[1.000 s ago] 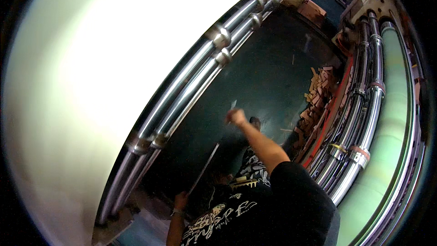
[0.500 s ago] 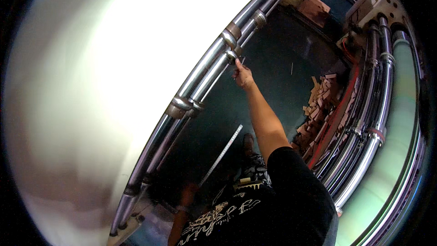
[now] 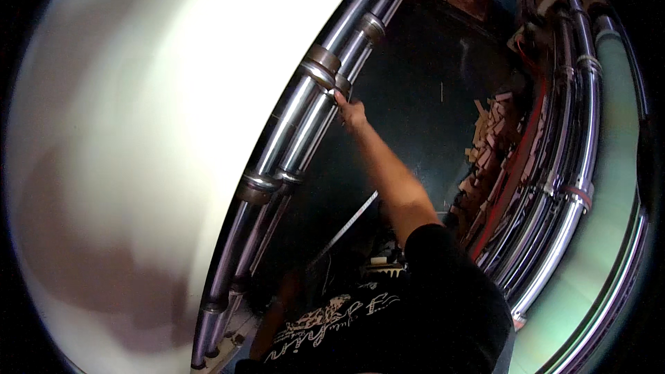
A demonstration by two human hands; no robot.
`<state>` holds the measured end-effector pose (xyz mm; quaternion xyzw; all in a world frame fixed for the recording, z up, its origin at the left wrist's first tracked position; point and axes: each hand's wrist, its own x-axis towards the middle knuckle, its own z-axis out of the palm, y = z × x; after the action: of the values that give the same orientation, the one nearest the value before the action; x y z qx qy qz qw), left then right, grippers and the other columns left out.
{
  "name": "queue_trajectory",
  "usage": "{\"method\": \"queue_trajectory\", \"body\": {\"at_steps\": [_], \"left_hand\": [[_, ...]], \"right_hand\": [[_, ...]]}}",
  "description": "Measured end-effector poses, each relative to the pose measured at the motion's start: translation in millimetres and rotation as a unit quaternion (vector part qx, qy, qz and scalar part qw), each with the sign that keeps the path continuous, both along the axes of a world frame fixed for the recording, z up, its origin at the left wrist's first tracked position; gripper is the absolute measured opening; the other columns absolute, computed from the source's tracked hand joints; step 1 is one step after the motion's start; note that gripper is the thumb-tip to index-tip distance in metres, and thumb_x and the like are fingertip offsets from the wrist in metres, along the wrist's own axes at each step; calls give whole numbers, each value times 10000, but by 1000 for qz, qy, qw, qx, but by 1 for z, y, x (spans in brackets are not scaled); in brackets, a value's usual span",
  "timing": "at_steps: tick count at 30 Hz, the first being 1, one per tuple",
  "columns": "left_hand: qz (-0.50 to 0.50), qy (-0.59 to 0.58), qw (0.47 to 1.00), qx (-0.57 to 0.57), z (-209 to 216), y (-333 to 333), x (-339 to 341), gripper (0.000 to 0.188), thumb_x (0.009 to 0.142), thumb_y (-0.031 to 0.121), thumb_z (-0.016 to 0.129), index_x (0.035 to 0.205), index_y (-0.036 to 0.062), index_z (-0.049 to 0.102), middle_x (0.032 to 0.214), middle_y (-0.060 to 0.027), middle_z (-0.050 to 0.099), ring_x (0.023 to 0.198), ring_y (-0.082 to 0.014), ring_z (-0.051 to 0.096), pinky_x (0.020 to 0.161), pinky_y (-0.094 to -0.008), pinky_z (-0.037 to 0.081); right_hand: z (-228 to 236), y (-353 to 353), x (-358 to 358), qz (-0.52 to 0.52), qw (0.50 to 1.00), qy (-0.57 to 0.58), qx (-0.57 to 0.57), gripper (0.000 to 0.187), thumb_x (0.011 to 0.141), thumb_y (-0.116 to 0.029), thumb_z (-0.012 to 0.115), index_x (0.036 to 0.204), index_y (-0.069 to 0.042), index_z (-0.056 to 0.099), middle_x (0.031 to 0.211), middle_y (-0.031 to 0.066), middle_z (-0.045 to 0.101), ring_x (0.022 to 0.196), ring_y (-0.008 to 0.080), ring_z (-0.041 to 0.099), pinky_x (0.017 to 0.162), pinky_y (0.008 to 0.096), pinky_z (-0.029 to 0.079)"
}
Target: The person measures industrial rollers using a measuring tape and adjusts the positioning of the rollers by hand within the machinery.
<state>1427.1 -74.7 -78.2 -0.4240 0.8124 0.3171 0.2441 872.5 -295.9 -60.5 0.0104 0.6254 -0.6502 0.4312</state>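
Observation:
My right hand (image 3: pixel 352 112) reaches out to the steel shafts, its thumb against a ring-shaped metal collar (image 3: pixel 339 87) on the lower shaft. Its other fingers look curled in; whatever they hold is hidden. In deep shadow near my body, my left hand (image 3: pixel 288 292) seems closed at the lower end of a long pale measuring tape (image 3: pixel 350 223). The tape slants up and away above the dark floor, its far end passing close by my right forearm. Beside the collar, a thicker collar (image 3: pixel 322 61) sits on the upper shaft.
A huge white roll (image 3: pixel 138 131) fills the left, right behind the shafts. On the right stand more chrome bars (image 3: pixel 589 118) and a pale green roller (image 3: pixel 613 145). Several pinkish-brown scraps (image 3: pixel 490 128) lie heaped on the floor by a red strip (image 3: pixel 512 173).
The view has shifted, so the shafts and roll look different in place. My right thumb stays at the collar. More of the tape's upper part is now hidden by my right arm.

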Motion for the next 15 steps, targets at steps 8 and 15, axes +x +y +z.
{"method": "queue_trajectory", "body": {"at_steps": [8,15], "left_hand": [[94,136,984,71,28,-54,-34,164,805,122,454,882,6,540,842,-166,541,775,-278,535,688,-372,419],[201,143,964,98,53,-48,-51,164,830,137,469,733,6,488,612,-128,479,578,-229,492,542,-351,376]], "right_hand": [[129,200,-31,363,908,204,41,426,892,-411,383,737,-64,576,522,-14,426,510,92,438,492,242,366],[200,337,127,658,717,191,-128,283,851,-206,489,1099,-76,528,1013,110,520,997,240,488,846,356,401]]}}
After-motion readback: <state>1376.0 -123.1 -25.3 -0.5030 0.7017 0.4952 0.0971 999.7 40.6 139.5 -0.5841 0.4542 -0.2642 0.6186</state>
